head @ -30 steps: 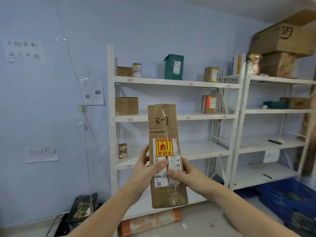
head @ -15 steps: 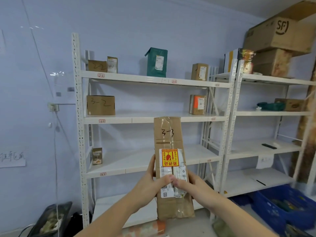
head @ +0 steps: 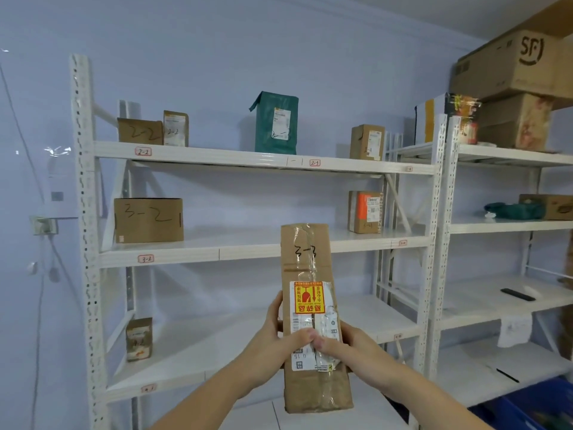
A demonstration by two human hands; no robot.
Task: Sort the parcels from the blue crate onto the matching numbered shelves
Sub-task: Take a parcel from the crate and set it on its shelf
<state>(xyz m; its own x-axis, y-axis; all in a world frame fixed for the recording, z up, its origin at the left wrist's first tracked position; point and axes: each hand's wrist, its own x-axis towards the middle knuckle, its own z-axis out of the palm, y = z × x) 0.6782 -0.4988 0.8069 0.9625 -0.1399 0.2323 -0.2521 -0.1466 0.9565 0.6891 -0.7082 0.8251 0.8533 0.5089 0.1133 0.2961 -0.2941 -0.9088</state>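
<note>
A tall brown cardboard parcel marked "3-3", with a red-and-yellow fragile sticker and a white label, stands upright in front of me. My left hand grips its left side and my right hand its right side, thumbs meeting on the label. Behind it is the white shelf unit with tags 2-2, 2-3 and 3-2 on its edges. Only a corner of the blue crate shows at the bottom right.
A box marked "3-2" and an orange-labelled box sit on the second shelf. Two "2-2" parcels, a green bag and a small box sit on top. A second rack stands right, large cartons above.
The view has come closer to the shelves and shifted a little right. The parcel stays upright in both hands, held the same way.
</note>
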